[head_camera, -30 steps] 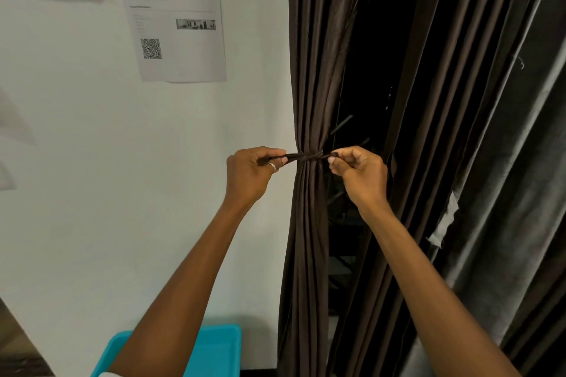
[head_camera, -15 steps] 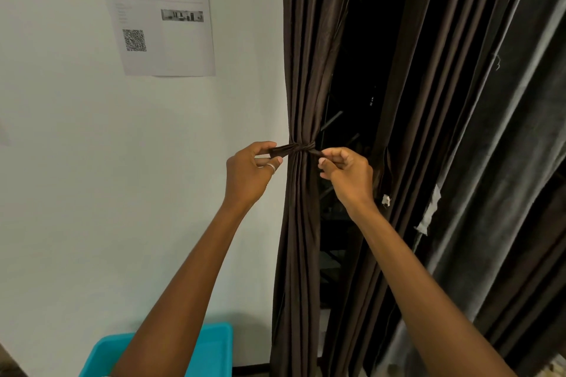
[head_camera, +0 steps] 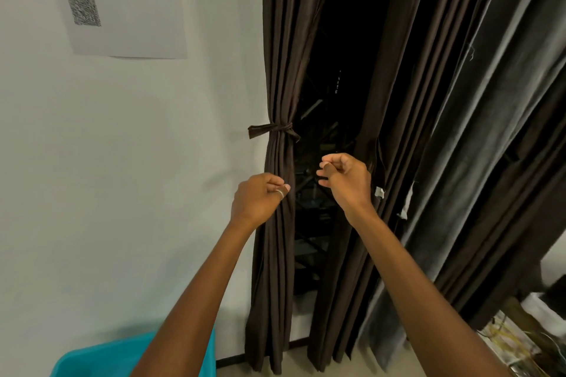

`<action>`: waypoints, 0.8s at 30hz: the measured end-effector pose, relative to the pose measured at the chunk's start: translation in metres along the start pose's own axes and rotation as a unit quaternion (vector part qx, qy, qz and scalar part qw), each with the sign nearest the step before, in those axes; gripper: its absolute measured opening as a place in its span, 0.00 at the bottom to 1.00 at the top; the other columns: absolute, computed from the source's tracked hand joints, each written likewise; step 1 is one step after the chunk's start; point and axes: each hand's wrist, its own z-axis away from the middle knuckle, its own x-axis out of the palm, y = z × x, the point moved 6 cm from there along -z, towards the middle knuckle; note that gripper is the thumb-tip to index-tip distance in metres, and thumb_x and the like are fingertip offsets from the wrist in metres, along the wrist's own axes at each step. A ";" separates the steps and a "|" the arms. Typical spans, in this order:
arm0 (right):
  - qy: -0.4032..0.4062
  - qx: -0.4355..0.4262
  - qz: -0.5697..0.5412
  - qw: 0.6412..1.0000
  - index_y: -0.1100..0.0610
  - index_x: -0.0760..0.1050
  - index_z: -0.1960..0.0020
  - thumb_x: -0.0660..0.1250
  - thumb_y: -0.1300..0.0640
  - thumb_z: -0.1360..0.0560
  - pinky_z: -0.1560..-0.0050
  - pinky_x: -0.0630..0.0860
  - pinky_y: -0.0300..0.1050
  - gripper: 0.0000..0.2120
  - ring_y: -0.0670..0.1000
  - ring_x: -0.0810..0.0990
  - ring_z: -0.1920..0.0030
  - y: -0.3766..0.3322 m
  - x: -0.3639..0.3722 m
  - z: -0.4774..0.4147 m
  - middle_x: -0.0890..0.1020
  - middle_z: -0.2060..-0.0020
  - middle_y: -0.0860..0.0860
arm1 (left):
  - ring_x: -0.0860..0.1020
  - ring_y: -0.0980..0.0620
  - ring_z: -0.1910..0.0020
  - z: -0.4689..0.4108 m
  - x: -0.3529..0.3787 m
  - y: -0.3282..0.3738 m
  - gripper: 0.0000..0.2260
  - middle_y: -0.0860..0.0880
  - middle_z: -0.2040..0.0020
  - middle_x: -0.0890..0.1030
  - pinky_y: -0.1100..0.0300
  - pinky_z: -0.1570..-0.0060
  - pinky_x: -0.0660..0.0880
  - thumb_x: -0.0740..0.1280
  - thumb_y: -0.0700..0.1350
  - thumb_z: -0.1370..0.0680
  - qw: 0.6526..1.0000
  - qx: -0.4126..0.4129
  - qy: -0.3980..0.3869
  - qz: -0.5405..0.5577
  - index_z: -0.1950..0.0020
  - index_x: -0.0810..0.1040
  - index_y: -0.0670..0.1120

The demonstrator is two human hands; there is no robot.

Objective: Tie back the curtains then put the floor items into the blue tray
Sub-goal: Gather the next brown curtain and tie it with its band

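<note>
Here the dark brown left curtain (head_camera: 277, 70) hangs gathered into a narrow bundle beside the white wall (head_camera: 122, 162). It is cinched by a matching fabric tieback (head_camera: 273, 131) knotted round it, with one short end poking toward the wall and the other toward the dark gap. Our left hand (head_camera: 258, 199) hovers below the knot, in front of the bundle, its fingers curled into the palm and holding nothing. Our right hand (head_camera: 344, 177) is across the gap, a little higher, its fingers likewise curled in and empty, apart from the tieback. The right curtain (head_camera: 382, 86) hangs untied, with a grey drape (head_camera: 490, 147) beside it. The blue tray (head_camera: 92, 360) sits low at the wall's foot, partly under our left forearm. A printed sheet with a QR code (head_camera: 122, 9) is stuck on the wall above. Yellowish clutter (head_camera: 514, 343) lies at lower right, too blurred to name
</note>
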 end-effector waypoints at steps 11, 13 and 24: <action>-0.016 -0.045 -0.008 0.999 0.56 0.81 0.46 0.66 0.62 0.18 0.53 0.85 0.43 0.06 0.46 0.86 0.54 0.012 -0.082 -0.022 0.85 0.55 0.49 | 0.84 0.59 0.56 0.001 0.086 0.063 0.04 0.57 0.57 0.86 0.50 0.49 0.83 0.71 0.53 0.21 0.998 0.032 -0.040 -0.020 0.50 0.84 0.56; -0.018 -0.046 -0.018 0.999 0.56 0.81 0.45 0.66 0.62 0.19 0.53 0.85 0.44 0.06 0.45 0.86 0.55 0.018 -0.103 -0.031 0.85 0.56 0.48 | 0.84 0.60 0.56 0.003 0.106 0.074 0.03 0.59 0.56 0.86 0.51 0.48 0.83 0.71 0.54 0.22 0.998 0.025 -0.044 -0.025 0.50 0.83 0.57; -0.025 -0.014 0.002 1.000 0.50 0.82 0.46 0.67 0.59 0.20 0.44 0.83 0.51 0.07 0.46 0.85 0.51 0.051 -0.164 -0.061 0.86 0.55 0.46 | 0.84 0.60 0.56 0.014 0.166 0.131 0.08 0.56 0.55 0.85 0.58 0.50 0.83 0.69 0.49 0.19 0.999 0.032 -0.009 -0.020 0.41 0.82 0.51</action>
